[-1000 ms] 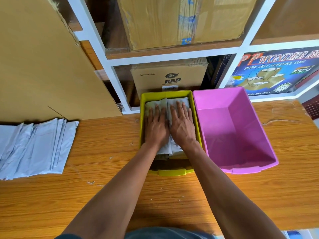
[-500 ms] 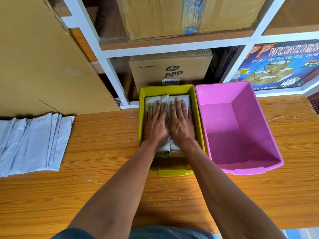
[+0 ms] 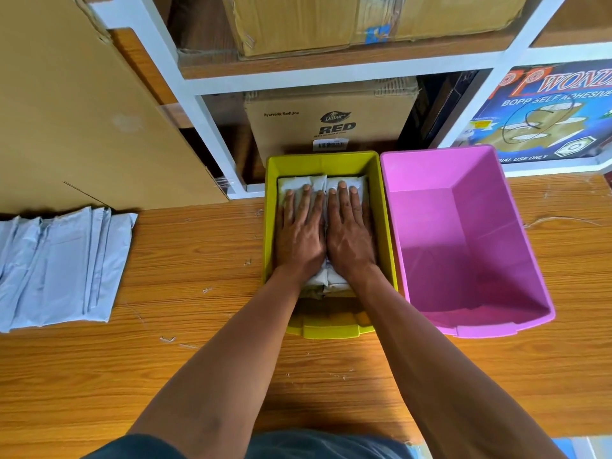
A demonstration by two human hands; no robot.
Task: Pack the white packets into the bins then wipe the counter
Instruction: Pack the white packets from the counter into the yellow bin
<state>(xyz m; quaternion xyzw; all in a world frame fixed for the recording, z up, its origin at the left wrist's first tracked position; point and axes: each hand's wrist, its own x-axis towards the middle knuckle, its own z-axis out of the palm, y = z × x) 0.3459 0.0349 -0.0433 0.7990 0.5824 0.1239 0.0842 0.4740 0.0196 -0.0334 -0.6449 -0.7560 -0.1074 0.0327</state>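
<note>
We judge the packing to be partly done. In the centre of the frame the yellow bin (image 3: 323, 160) holds a layer of white packets (image 3: 344, 184), and both hands lie on top of them: the left hand (image 3: 299, 236) and the right hand (image 3: 351, 238) side by side, fingers straight and together, palms flat, pressing down and gripping nothing. To its right, touching it, the pink bin (image 3: 470, 233) shows only its bare floor and walls.

What is left, as we read it: a stack (image 3: 59, 266) of pale packets lies at the left edge of the frame on the counter (image 3: 205, 376), well apart from the bins, and would still have to go in (most likely into the pink one, since the yellow looks nearly level with packets). The wiping has not begun; we see no cloth anywhere, and small pale specks dot the wood near the yellow bin.

The packets in the bin look soft and slightly puffy, laid in two rows with a seam between them under the thumbs. Those on the counter are flatter, overlapped like tiles, greyish white.
</note>
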